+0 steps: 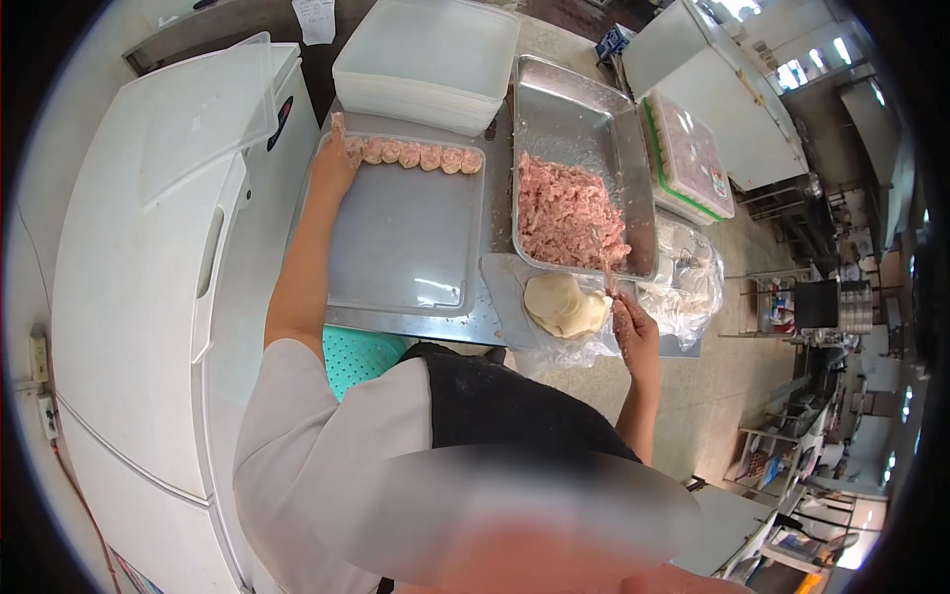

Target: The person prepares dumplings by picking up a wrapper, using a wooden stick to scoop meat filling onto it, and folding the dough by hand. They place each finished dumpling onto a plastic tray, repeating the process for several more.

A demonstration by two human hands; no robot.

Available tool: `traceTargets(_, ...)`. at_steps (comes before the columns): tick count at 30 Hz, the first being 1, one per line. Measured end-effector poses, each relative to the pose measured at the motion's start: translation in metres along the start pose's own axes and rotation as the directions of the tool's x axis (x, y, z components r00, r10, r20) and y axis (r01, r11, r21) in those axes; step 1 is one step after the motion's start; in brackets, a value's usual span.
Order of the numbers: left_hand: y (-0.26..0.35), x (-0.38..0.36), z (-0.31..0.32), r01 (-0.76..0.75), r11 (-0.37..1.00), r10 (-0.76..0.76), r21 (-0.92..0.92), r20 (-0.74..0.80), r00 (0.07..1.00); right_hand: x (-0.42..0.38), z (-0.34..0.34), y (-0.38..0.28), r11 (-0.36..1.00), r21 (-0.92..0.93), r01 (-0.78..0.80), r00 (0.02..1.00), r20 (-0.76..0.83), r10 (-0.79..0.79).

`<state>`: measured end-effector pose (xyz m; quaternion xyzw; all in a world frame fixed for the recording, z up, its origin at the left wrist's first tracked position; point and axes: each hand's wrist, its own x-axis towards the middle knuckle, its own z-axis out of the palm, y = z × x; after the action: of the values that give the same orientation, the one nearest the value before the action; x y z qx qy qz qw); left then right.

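On a clear plastic tray (396, 233), a row of small meat-filled dumplings (421, 156) runs along the far edge. My left hand (336, 163) is at the row's left end, fingers curled; whether a dumpling is in them I cannot make out. My right hand (636, 332) is closed around a thin spatula (609, 275), whose tip reaches the near edge of the pink minced meat (569, 208). That meat lies in the near half of a deep metal pan (574, 89). Just left of my right hand, a stack of pale round dough wrappers (566, 305) rests on plastic sheeting.
Stacked plastic trays (426, 64) stand behind the dumpling tray. A lidded box (690, 158) and a clear plastic bag (683, 282) are right of the pan. A white refrigerator (139, 257) flanks the left side, and a turquoise basket (361, 356) sits below the table.
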<state>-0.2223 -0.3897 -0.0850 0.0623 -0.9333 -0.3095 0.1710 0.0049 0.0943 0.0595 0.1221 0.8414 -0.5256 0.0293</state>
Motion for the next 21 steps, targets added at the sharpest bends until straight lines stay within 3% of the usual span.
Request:
traceTargets(2,-0.002,0.004,-0.002,-0.067,0.996,0.068,-0.062,0.026,0.997,-0.001,0.0,0.003,0.999,-0.029,0.017,1.0,-0.008,-0.017)
traceTargets(5,-0.006,0.006,-0.002,0.009,0.996,0.006,-0.09,0.161,0.987,0.0,0.0,0.013,0.999,-0.017,0.028,0.996,-0.081,-0.029)
traceTargets(7,-0.008,0.002,0.005,-0.105,0.986,0.104,-0.127,-0.008,0.995,0.004,0.0,0.018,0.984,-0.148,0.099,0.993,-0.042,-0.107)
traceTargets(9,-0.011,0.0,0.008,-0.207,0.967,0.208,-0.15,-0.003,0.978,0.01,-0.001,0.017,0.971,-0.212,0.108,0.993,-0.031,-0.117)
traceTargets(11,-0.011,-0.003,0.008,-0.3,0.938,0.305,-0.173,-0.001,0.952,0.021,-0.006,0.022,0.941,-0.339,0.021,0.997,-0.064,-0.045)
traceTargets(12,-0.01,-0.005,0.007,-0.431,0.899,0.436,0.075,-0.073,0.897,0.027,-0.009,0.026,0.945,-0.327,-0.007,0.996,-0.085,-0.022)
traceTargets(13,-0.004,-0.008,0.005,-0.514,0.795,0.572,0.323,-0.115,0.812,0.033,-0.012,0.03,0.833,-0.536,0.14,0.972,-0.086,-0.218)
traceTargets(14,0.021,-0.02,-0.001,-0.531,0.786,0.584,0.316,-0.097,0.806,0.039,-0.015,0.033,0.649,-0.716,0.256,0.916,-0.034,-0.399)
traceTargets(15,0.067,-0.039,-0.013,-0.568,0.801,0.592,0.191,-0.099,0.8,0.043,-0.018,0.028,0.659,-0.712,0.242,0.921,-0.047,-0.388)
traceTargets(16,0.113,-0.063,-0.021,-0.592,0.803,0.596,0.065,-0.105,0.796,0.048,-0.021,0.017,0.581,-0.763,0.286,0.921,0.051,-0.386)
traceTargets(17,0.152,-0.093,-0.024,-0.33,0.908,0.375,-0.256,0.151,0.914,0.056,-0.025,0.013,0.496,-0.8,0.337,0.914,0.152,-0.376)
traceTargets(18,0.179,-0.119,-0.014,-0.29,0.843,0.419,-0.453,0.215,0.882,0.069,-0.029,0.02,0.502,-0.797,0.336,0.915,0.15,-0.375)
traceTargets(20,0.217,-0.169,0.019,-0.245,0.756,0.563,-0.607,0.411,0.717,0.101,-0.035,0.041,0.251,-0.857,0.449,0.859,0.337,-0.386)
traceTargets(21,0.235,-0.189,0.033,-0.324,0.701,0.649,-0.635,0.38,0.66,0.116,-0.038,0.049,0.254,-0.854,0.453,0.856,0.339,-0.39)
